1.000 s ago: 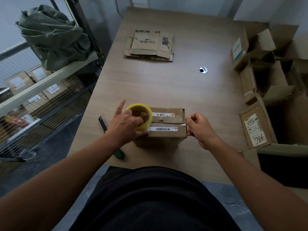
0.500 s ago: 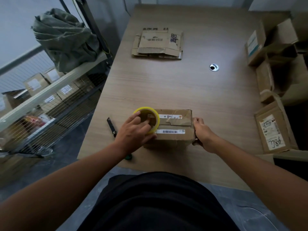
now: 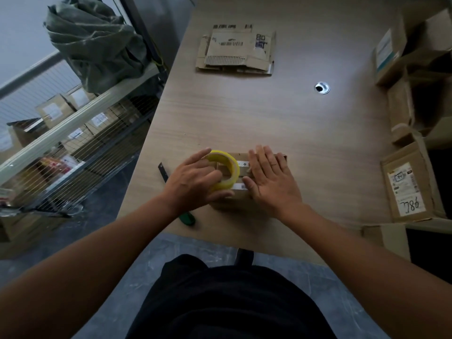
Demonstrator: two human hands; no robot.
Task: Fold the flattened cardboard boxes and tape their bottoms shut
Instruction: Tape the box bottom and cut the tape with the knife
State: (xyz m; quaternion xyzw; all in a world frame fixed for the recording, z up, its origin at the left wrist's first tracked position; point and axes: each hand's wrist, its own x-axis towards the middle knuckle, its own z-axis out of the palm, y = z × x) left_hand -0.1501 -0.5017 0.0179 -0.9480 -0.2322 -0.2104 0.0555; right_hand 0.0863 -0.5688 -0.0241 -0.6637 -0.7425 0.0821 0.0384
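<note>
here, left hand (image 3: 193,184) gripping yellow tape roll (image 3: 232,167) atop small cardboard box (image 3: 241,199), right hand (image 3: 271,183) pressing flat and unclenched on its flaps, open boxes (image 3: 406,189) standing at right, insides dark

The surface (image 3: 269,123) was pale wood-grain, smooth and matt, with a shiny metal grommet (image 3: 322,88) set in it. The box (image 3: 241,197) was matt brown cardboard; the tape roll (image 3: 233,167) looked glossy yellow plastic.
</note>
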